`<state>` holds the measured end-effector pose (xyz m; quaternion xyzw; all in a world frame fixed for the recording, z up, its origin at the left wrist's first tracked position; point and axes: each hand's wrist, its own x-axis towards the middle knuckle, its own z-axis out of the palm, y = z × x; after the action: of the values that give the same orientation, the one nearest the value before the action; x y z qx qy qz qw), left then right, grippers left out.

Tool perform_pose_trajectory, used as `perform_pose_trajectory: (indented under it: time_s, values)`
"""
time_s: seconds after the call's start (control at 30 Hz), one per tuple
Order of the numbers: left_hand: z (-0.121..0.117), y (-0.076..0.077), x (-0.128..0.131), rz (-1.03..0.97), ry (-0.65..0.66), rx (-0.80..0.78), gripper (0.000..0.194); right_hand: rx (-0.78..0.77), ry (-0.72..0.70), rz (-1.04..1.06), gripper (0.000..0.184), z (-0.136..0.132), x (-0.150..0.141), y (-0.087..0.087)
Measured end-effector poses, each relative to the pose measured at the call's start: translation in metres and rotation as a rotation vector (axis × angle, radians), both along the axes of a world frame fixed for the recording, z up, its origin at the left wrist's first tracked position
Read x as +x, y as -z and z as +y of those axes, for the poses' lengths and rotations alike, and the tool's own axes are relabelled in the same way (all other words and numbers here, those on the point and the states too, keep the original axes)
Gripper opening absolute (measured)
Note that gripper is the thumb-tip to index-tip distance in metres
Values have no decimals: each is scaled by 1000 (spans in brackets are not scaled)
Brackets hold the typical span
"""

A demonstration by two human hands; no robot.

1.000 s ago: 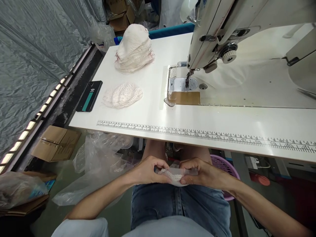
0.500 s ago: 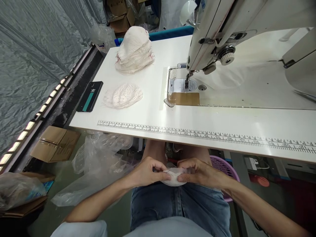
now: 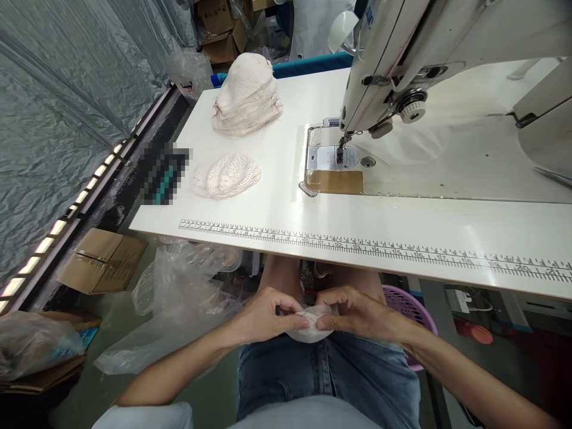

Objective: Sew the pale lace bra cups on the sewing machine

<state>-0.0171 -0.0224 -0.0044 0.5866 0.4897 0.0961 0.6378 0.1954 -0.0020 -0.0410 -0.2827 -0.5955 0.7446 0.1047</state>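
Over my lap, below the table's front edge, my left hand and my right hand pinch a small white lace-edged fabric piece between thumbs and fingers. Both hands are closed on it, fingertips nearly touching. On the white sewing table lies a flat pile of lace pieces. A taller stack of pale pink fabric pieces stands further back. The sewing machine sits at the right, its needle above the metal plate.
A phone lies at the table's left edge. A printed ruler runs along the front edge. Clear plastic bags and a cardboard box lie on the floor at left. A purple basket sits under the table at right.
My hands have drawn closer together and folded the fabric piece smaller; the lace edge seen earlier is now mostly tucked between my fingers.
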Motion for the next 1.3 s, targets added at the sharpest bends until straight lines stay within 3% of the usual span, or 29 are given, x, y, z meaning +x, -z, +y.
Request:
perform_pose_trajectory:
  time_s: [0.37, 0.57, 0.7, 0.8, 0.9, 1.0, 1.13, 1.23, 1.3]
  values:
    - [0, 2, 1, 45, -2, 23, 25, 133, 20, -23, 33, -1, -1, 4]
    - [1, -2, -3, 57, 67, 56, 21, 434, 4, -92, 26, 0, -3, 0]
    - [-1, 0, -4, 67, -28, -49, 22, 762, 227, -252, 14, -11, -7, -13]
    - [-3, 10, 0, 44, -161, -98, 22, 863, 426, -266, 27, -28, -15, -17]
    - [-1, 17, 11, -43, -303, -97, 28, 851, 462, -218, 37, -42, -25, -9]
    - [4, 11, 21, -188, -386, -132, 31, 852, 504, -263, 33, -44, -34, 1]
    - [5, -4, 18, -284, -306, -142, 32, 772, 533, -199, 13, -33, -29, 7]
    - [0, -7, 6, -211, -173, -27, 29, 576, 496, -149, 23, -21, -20, 8]
    - [-4, -5, 0, -122, -158, 44, 27, 430, 497, -152, 29, -16, -14, 9]
